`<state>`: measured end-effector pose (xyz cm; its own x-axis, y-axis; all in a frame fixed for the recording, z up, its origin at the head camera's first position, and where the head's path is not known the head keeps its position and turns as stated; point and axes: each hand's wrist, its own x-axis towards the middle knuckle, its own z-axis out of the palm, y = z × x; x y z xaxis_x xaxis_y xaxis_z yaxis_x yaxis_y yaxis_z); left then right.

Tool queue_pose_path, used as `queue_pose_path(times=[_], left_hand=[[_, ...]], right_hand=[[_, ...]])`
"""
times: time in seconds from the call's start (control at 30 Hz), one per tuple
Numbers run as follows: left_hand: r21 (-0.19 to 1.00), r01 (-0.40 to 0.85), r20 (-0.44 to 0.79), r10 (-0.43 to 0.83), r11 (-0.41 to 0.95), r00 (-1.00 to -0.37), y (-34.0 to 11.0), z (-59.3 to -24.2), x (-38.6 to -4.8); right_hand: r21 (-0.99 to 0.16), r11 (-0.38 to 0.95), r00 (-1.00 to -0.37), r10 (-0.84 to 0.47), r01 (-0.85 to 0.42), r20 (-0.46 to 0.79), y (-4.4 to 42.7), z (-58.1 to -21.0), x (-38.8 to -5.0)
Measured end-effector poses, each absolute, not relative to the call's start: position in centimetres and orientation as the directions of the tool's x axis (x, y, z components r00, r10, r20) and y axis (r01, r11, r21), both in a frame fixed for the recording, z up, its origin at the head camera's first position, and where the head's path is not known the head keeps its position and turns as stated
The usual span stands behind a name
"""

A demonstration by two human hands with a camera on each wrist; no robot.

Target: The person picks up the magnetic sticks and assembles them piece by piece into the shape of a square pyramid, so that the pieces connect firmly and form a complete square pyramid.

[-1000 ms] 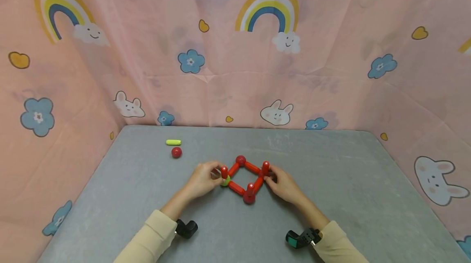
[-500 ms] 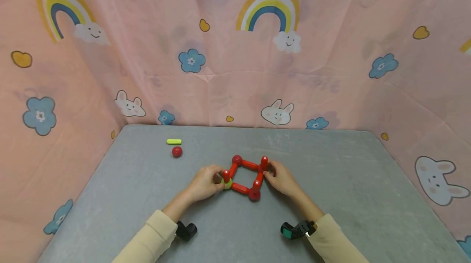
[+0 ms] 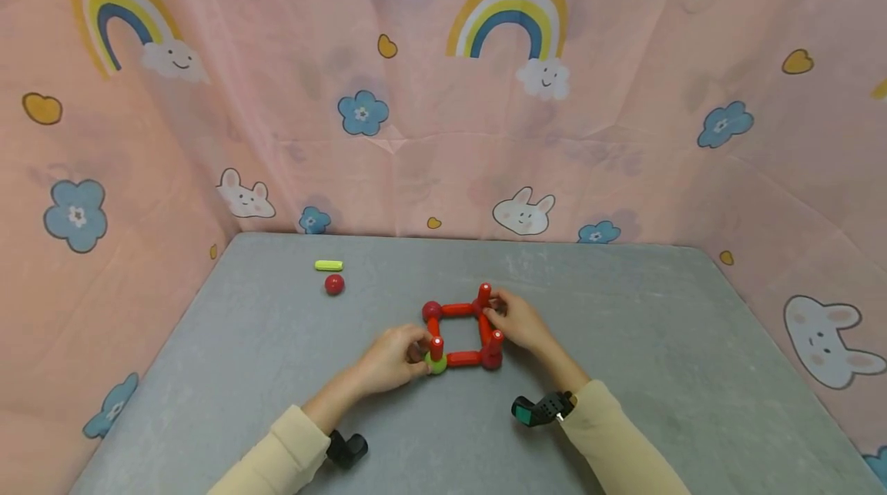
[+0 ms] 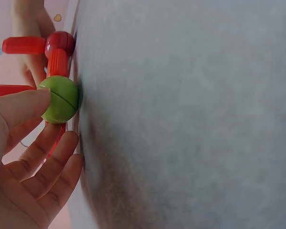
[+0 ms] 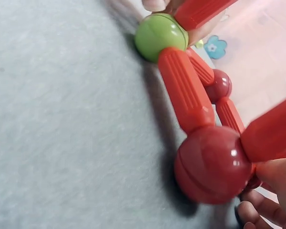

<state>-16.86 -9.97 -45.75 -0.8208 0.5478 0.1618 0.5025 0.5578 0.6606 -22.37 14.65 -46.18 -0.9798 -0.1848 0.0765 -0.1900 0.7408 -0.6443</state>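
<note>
A square frame of red rods joined by balls lies on the grey table (image 3: 624, 341). Its near left corner is a green ball (image 3: 436, 362), which my left hand (image 3: 391, 360) pinches between thumb and fingers. At the far right corner, my right hand (image 3: 520, 322) grips the red ball there, partly hidden by the fingers. Red rods stand upright on the green ball, the far right ball and the near right red ball (image 3: 491, 359). The far left red ball (image 3: 432, 312) bears no upright rod. In the left wrist view the thumb presses the green ball (image 4: 60, 100).
A loose red ball (image 3: 334, 284) and a yellow-green rod (image 3: 329, 265) lie toward the back left of the table. Behind the table hangs a pink patterned cloth (image 3: 416, 172). Each wrist wears a black camera, such as the right one (image 3: 543, 408).
Both hands have turned the frame counterclockwise on the table, from a diamond to a squared position. My right hand moved away and leftward; my left hand came slightly nearer.
</note>
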Motion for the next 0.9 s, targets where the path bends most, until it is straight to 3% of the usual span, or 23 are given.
queue_pose_path(times=[0.37, 0.7, 0.9], left_hand=[[0.737, 0.443, 0.106, 0.560, 0.510, -0.822, -10.5, -45.4, -17.0], [0.797, 0.302, 0.114, 0.361, 0.523, -0.926, -11.1, -45.3, -19.4], [0.794, 0.275, 0.130, 0.291, 0.542, -0.948, -10.7, -45.7, -20.9]], right_hand=[[-0.671, 0.707, -0.969, -0.236, -0.223, 0.074, 14.7, -46.1, -22.2], [-0.710, 0.653, -0.957, -0.270, -0.264, 0.108, 15.9, -46.4, -19.5], [-0.682, 0.660, -0.938, -0.326, -0.315, 0.118, 16.9, -46.4, -17.8]])
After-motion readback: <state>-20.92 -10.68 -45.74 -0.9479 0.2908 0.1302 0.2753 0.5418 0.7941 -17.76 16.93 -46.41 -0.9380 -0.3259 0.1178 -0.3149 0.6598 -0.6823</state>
